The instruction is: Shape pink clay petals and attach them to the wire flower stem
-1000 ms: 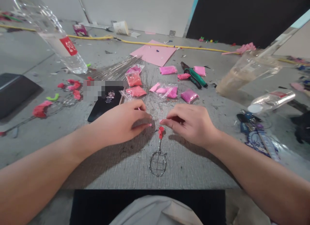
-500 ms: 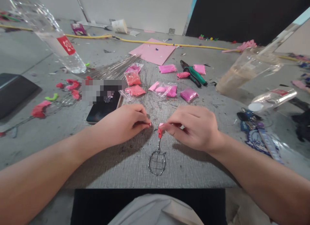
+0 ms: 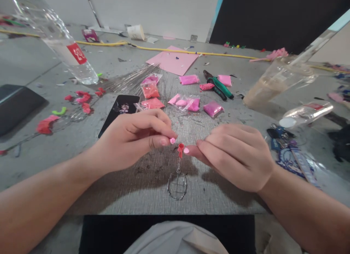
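Note:
My left hand (image 3: 136, 139) is closed in a pinch on a small pink clay lump (image 3: 172, 141). My right hand (image 3: 237, 155) has its fingers curled in, and a flat bit of pink clay (image 3: 186, 150) sits at the tip of its thumb. Between the two hands lies a small racket-shaped wire frame (image 3: 177, 186) with a round, crossed-wire head toward me. Red clay (image 3: 181, 150) wraps the far end of its handle, right beside the pink bit on my right hand. Neither hand grips the wire frame.
Bags of pink clay (image 3: 184, 102) and orange clay (image 3: 150, 103) lie beyond my hands, with green-handled pliers (image 3: 220, 87) behind. A phone (image 3: 117, 110) is near my left hand. A water bottle (image 3: 73, 57) and plastic cup (image 3: 269, 84) stand at either side.
My right hand has drawn back to the right and turned, its fingers now curled. My left hand has risen slightly and moved right, bringing its pink lump into clearer view.

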Tool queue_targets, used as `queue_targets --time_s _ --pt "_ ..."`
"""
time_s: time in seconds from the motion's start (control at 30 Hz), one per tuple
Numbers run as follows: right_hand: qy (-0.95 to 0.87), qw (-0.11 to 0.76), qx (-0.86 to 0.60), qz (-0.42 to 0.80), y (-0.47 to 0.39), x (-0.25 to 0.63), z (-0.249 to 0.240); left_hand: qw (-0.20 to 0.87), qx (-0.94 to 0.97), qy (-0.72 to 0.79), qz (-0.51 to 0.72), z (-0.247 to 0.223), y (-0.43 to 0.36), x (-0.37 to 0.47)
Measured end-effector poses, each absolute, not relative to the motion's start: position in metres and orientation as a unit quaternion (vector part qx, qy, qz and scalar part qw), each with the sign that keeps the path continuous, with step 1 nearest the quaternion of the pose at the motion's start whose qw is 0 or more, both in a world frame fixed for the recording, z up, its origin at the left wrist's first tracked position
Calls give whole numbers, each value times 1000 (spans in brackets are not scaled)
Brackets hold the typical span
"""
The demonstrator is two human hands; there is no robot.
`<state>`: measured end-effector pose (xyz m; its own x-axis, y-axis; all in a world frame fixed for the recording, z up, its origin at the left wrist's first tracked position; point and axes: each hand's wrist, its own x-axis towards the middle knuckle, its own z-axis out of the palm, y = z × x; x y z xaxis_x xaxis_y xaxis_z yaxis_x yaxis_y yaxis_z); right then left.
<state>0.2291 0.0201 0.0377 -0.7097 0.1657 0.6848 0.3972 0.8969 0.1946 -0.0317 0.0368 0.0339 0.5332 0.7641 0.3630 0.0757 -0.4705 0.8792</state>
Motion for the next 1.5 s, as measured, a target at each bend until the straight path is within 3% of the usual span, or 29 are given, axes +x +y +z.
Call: queue_targets --time_s 0.2,0.8,1.1,1.5 --pt "-909 353 -169 -145 17 224 33 536 699 276 385 26 27 -24" --pt "-923 310 -193 -121 5 220 43 531 699 264 399 27 18 -20" --pt "-901 364 -212 -108 -2 213 40 510 718 208 424 23 21 -21" --pt "-901 363 -212 -103 -2 210 43 535 724 198 389 24 22 -16"
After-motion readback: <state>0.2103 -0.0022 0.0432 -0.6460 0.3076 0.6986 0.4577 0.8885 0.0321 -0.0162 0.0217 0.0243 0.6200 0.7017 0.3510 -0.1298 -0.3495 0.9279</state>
